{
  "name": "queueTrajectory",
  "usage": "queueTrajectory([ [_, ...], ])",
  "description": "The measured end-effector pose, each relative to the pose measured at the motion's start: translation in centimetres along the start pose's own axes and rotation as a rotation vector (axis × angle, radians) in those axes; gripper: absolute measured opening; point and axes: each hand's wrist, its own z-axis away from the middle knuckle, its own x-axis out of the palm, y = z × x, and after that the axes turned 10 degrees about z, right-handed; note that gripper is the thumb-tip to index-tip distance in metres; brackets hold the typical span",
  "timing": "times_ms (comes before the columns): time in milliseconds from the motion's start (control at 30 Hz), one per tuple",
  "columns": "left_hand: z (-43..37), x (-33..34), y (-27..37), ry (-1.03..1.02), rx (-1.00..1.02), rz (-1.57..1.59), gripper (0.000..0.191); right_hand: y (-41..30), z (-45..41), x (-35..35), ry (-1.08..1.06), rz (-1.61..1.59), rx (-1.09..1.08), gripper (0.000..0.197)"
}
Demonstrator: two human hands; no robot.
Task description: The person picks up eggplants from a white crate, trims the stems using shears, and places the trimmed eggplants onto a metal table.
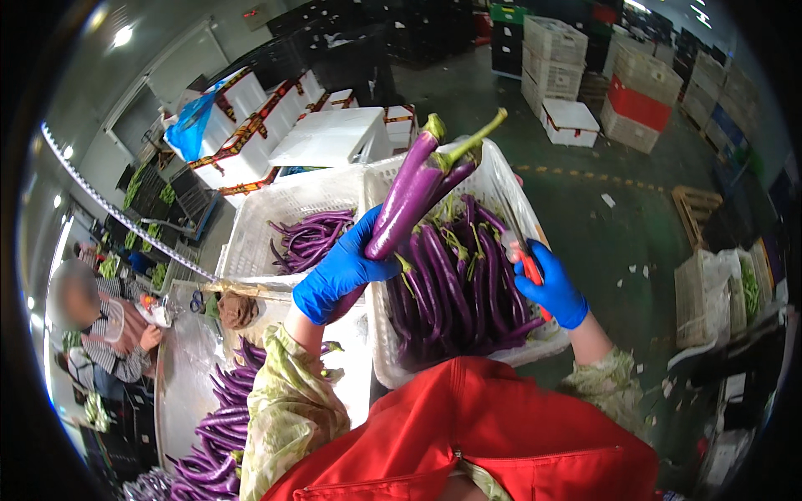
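Note:
My left hand [351, 269], in a blue glove, grips a small bunch of long purple eggplants [410, 194] by their bodies. Their green stems point up and away from me, above a white plastic crate [376, 313]. Rows of eggplants [448, 282] fill this crate, many with stems towards its far side. Over the crate's right rim, my gloved right hand [548, 285] holds a red-handled cutting tool [531, 266]. Its narrow metal blade points away from me; whether it is scissors or a knife is unclear. Bare fingertips show beside the handle.
A second white crate [250, 219] holds loose eggplants [316, 238]. More eggplants [213, 432] lie on the table [182, 376] at left, with a brown cloth [238, 310] beyond. A person [119, 332] stands across it. Foam boxes [326, 134] are stacked ahead; a wooden pallet [695, 206] lies right.

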Motion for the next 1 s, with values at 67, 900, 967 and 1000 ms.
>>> queueTrajectory([
  [67,0.0,0.1,-1.1,-0.015,0.018,-0.101,0.084,-1.5,-0.4,0.4,-0.038,0.016,0.027,0.038],
  [900,1.5,4.0,-9.4,-0.056,-0.356,0.038,0.083,3.2,0.2,4.4,-0.271,-0.338,0.291,0.037],
  [967,1.6,4.2,-9.2,-0.059,-0.328,0.022,0.083,2.3,0.1,4.1,-0.287,-0.365,0.331,0.035],
  [1000,1.4,4.4,-9.1,-0.07,-0.296,0.005,0.083,2.1,0.2,3.9,-0.285,-0.382,0.35,0.034],
])
